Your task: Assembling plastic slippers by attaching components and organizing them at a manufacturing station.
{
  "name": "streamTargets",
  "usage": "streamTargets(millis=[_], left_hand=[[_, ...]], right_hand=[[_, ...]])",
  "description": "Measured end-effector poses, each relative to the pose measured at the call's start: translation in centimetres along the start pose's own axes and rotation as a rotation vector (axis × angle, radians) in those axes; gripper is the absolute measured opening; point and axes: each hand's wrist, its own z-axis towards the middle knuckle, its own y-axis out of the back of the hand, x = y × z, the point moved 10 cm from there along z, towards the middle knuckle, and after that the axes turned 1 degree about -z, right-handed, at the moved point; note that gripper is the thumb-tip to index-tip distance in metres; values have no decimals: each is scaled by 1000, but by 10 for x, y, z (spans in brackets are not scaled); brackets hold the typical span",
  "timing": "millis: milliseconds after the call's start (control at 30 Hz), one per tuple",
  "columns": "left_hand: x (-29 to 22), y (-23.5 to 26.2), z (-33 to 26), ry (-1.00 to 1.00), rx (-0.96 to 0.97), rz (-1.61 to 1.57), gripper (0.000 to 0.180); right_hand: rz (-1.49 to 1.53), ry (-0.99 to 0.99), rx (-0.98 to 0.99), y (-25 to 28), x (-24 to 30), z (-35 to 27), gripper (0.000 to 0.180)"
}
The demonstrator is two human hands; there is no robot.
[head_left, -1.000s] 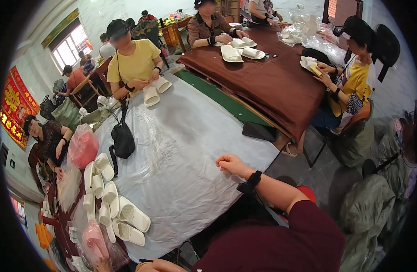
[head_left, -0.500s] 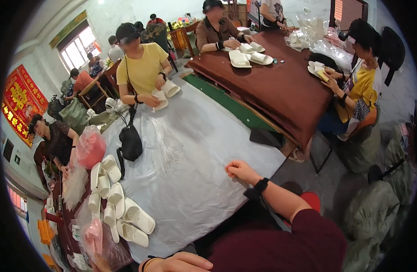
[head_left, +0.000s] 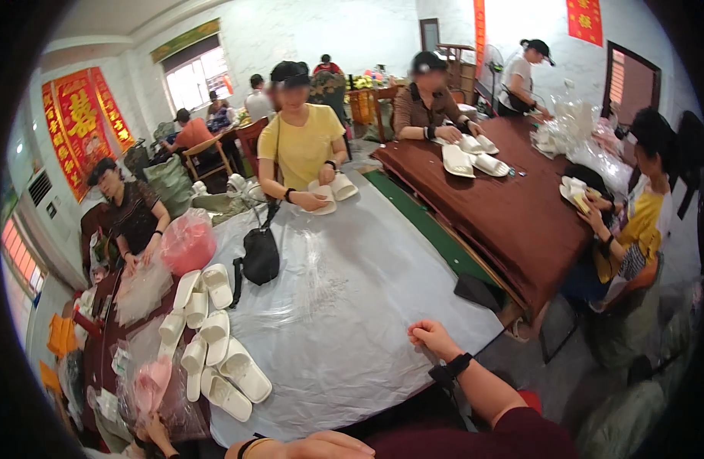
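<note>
Wall banner (head_left: 70, 126), gold txt (head_left: 82, 120), slippers (head_left: 214, 327) on tbl (head_left: 352, 352), R hand (head_left: 436, 339) curled

Right forearm (head_left: 488, 389) extended forward, right fingers (head_left: 423, 331) loosely curled; left fingers (head_left: 340, 441) low, nearly straight, pointing right.

Bright indoor light, window (head_left: 197, 84) washed out, glare on pale sheet (head_left: 352, 321), fisheye-bent edges, black rim

Workshop — people (head_left: 307, 145) at covered tables (head_left: 382, 260), white slippers (head_left: 245, 369), clear plastic bags (head_left: 143, 294)
</note>
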Motion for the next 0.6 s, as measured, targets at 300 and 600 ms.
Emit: streamTargets(millis=[300, 600], left_hand=[[-22, 3, -5, -27, 56, 98, 23], [-42, 2, -29, -160, -224, 179, 45]], right_hand=[[41, 0, -22, -4, 0, 2, 14], [53, 6, -41, 4, -1, 2, 12]])
